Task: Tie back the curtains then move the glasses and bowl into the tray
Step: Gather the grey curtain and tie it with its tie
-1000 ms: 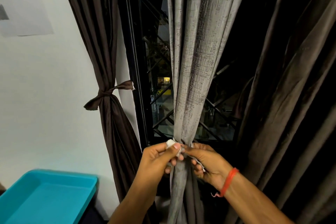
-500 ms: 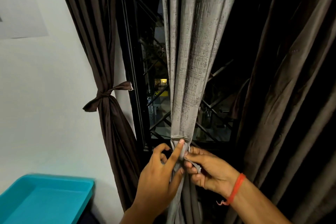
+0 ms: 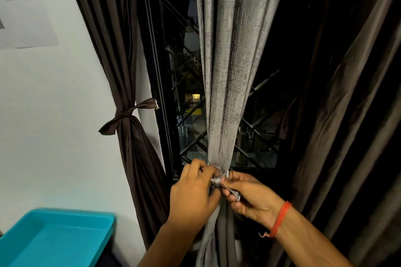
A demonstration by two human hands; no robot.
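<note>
The grey curtain (image 3: 227, 84) hangs gathered into one narrow bundle in front of the window (image 3: 191, 119), pinched in at the waist where a grey tie (image 3: 218, 180) is wrapped round it. Both hands meet at that spot, touching the bundle from either side. The left hand (image 3: 193, 193) comes in from the left with its fingers (image 3: 207, 174) curled round the tie and the cloth behind it. The right hand (image 3: 253, 196) pinches the tie's loose end between thumb and fingers, the strip running down under the thumb; a red thread (image 3: 280, 218) circles that wrist. Below the hands the curtain falls on in loose folds. To the left, against the white wall (image 3: 54, 115), a brown curtain (image 3: 130, 136) is already tied back with a knotted brown band (image 3: 124, 118), its two ends sticking out sideways. On the right a second brown curtain (image 3: 347, 115) hangs untied in broad folds. A teal tray (image 3: 58, 238) sits at the lower left, near the foot of the tied brown curtain; what it stands on cannot be told. A sheet of paper (image 3: 23, 15) is stuck on the wall at the upper left. Through the window, dark metal grille bars (image 3: 258, 123) cross in front of a night scene with one lit yellow pane
</note>
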